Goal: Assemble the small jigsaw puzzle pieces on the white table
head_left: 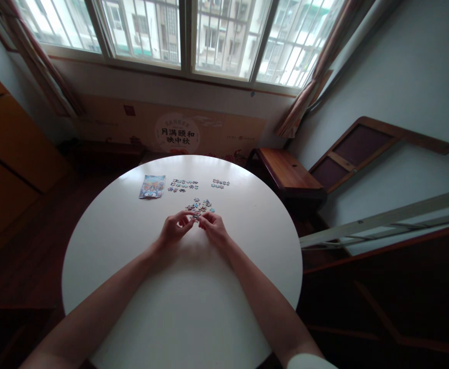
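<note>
Both hands meet at the near edge of a loose pile of jigsaw puzzle pieces (pixel 199 207) on a round white table (pixel 186 287). My left hand (pixel 175 227) has its thumb and fingertips pinched at a small puzzle piece (pixel 196 217). From the other side, my right hand (pixel 214 226) pinches at the same spot, its fingertips close to those of the left. Whether one piece or two lie between the hands is too small to tell. Beyond them, puzzle pieces (pixel 183 185) lie in rows, and a smaller group of pieces (pixel 220 183) sits to the right.
A colourful picture sheet (pixel 152 186) lies left of the rows. Behind the table, a printed cardboard panel (pixel 217 123) stands under the barred window (pixel 224 41). On the right are a low wooden stand (pixel 289 169) and a pale rail (pixel 386 218); orange cabinets (pixel 13 138) are at left.
</note>
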Demonstrator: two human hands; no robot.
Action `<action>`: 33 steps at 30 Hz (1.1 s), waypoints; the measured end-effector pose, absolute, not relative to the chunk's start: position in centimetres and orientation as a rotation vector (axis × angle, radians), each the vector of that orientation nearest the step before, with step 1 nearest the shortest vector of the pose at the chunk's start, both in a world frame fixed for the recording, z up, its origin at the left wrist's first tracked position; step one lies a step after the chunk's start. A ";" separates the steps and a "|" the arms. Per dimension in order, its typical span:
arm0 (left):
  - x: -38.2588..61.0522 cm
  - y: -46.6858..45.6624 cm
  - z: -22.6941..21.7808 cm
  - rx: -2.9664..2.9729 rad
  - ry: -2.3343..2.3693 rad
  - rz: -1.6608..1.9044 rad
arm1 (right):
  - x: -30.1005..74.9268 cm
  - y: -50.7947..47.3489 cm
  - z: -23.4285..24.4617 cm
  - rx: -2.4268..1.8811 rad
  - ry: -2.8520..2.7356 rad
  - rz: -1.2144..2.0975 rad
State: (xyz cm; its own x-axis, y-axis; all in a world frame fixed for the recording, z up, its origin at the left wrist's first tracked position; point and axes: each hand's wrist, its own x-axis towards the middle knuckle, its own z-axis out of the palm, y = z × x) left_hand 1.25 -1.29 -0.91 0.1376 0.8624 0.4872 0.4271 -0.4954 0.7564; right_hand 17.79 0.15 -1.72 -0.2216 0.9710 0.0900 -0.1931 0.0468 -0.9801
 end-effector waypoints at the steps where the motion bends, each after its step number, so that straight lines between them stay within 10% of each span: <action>1: 1.3 -1.3 -0.9 1.981 1.240 1.320 | 17.8 0.2 -1.8 -0.899 -1.272 1.406; 33: 1.1 -1.4 -1.1 2.071 1.325 1.286 | 17.9 0.2 -2.4 -0.860 -1.425 1.362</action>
State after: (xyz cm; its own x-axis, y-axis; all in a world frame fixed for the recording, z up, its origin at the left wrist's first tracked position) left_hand 1.11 -1.42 -1.11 0.1436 0.8554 0.4976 0.5232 -0.4925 0.6955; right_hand 17.91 0.24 -2.42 -0.3005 0.9399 0.1622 -0.1193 0.1317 -0.9841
